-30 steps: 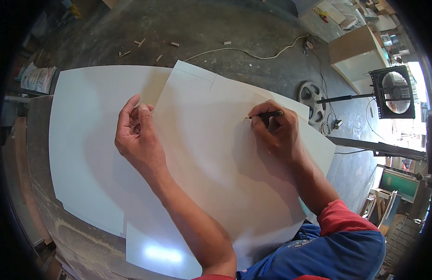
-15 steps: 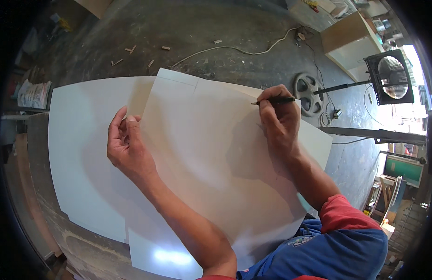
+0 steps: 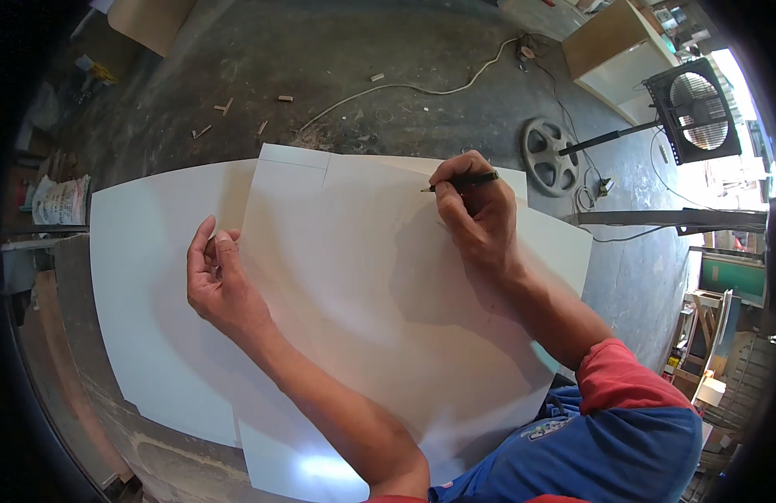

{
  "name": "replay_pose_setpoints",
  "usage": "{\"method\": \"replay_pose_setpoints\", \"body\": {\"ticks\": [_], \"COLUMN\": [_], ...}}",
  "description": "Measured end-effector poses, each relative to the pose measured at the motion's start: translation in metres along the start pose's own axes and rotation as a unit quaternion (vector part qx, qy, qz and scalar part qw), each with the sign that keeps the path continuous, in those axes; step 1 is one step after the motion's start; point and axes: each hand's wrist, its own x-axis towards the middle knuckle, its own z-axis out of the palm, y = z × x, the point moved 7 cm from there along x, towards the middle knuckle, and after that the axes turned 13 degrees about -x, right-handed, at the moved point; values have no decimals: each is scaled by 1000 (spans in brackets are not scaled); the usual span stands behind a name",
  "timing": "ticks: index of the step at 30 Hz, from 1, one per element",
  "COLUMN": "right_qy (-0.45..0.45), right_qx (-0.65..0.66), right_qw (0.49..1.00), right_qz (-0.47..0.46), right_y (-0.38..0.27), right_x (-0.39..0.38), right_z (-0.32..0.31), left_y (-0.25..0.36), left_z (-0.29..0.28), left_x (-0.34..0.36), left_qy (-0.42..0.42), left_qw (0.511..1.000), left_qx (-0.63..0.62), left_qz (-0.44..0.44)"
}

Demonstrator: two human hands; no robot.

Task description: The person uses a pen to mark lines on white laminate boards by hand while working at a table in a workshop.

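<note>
My right hand [image 3: 476,210] grips a dark pencil [image 3: 480,178] over a large white sheet [image 3: 346,293], its point hovering on or just above the surface near the far edge; which, I cannot tell. Faint pencil lines [image 3: 296,165] cross the sheet's far left corner. My left hand [image 3: 216,268] is at the sheet's left edge, fingers loosely curled and apart, with nothing visible in them. Whether its fingertips touch the edge is unclear. Another white sheet [image 3: 145,310] lies beneath, reaching out to the left on a dusty worktop [image 3: 86,327].
A black fan [image 3: 691,109] on a round wheel-like base [image 3: 547,155] stands at the right, with cables [image 3: 421,88] across the floor. Beyond are a wooden cabinet [image 3: 614,50], small wood offcuts [image 3: 286,99], a white sack [image 3: 61,197] at left and stacked panels [image 3: 698,344] at right.
The view has shifted, so the sheets' far edge sits lower. My right hand, pencil in it, has moved toward the sheet's far edge. My left hand keeps a similar pose beside the left edge.
</note>
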Motion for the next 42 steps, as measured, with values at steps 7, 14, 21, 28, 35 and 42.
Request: {"method": "replay_pose_setpoints", "body": {"ticks": [7, 14, 21, 28, 35, 42], "right_qy": [-13, -27, -20, -23, -30, -77], "right_qx": [3, 52, 85, 74, 39, 20], "right_qw": [1000, 998, 995, 992, 999, 997], "right_qz": [14, 26, 56, 97, 20, -9], "right_y": [0, -4, -11, -12, -8, -7], "right_x": [-1, -4, -5, -8, -3, -6], "right_z": [-1, 1, 6, 3, 3, 5], "left_y": [0, -2, 3, 5, 3, 4], "left_z": [0, -1, -1, 0, -1, 0], "left_x": [0, 0, -1, -2, -1, -1], "left_qy": [3, 1, 10, 3, 4, 7], "left_qw": [1000, 1000, 1000, 1000, 1000, 1000], "left_qx": [2, -9, -5, 16, 12, 24], "left_qz": [-3, -1, -3, -15, -2, -7]}}
